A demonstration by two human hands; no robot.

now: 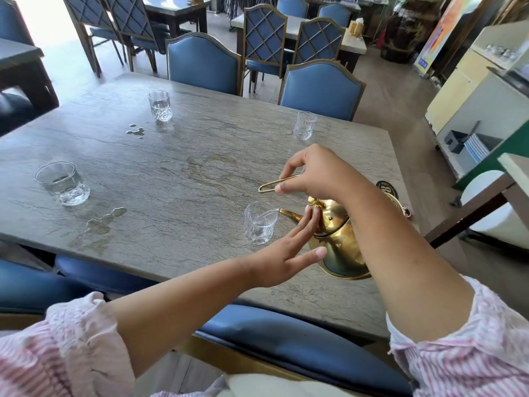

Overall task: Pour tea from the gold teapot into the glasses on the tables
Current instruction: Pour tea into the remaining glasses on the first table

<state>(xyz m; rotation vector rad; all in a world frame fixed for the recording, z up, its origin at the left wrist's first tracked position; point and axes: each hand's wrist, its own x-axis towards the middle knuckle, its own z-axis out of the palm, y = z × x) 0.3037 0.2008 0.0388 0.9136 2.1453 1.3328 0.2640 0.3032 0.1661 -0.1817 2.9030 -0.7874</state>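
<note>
The gold teapot is tilted left over the grey stone table, its spout at the rim of a small cut glass. A clear stream runs into that glass. My right hand grips the teapot's thin gold handle from above. My left hand has its fingers spread, with the fingertips pressed on the teapot's lid. Three other glasses stand on the table: one at the left, one at the far middle, one at the far right. The left and far-middle glasses hold clear liquid.
Two spills lie on the table, one near the front left and one by the far glass. Blue padded chairs ring the table. A dark round coaster lies by the right edge. A counter stands at the right.
</note>
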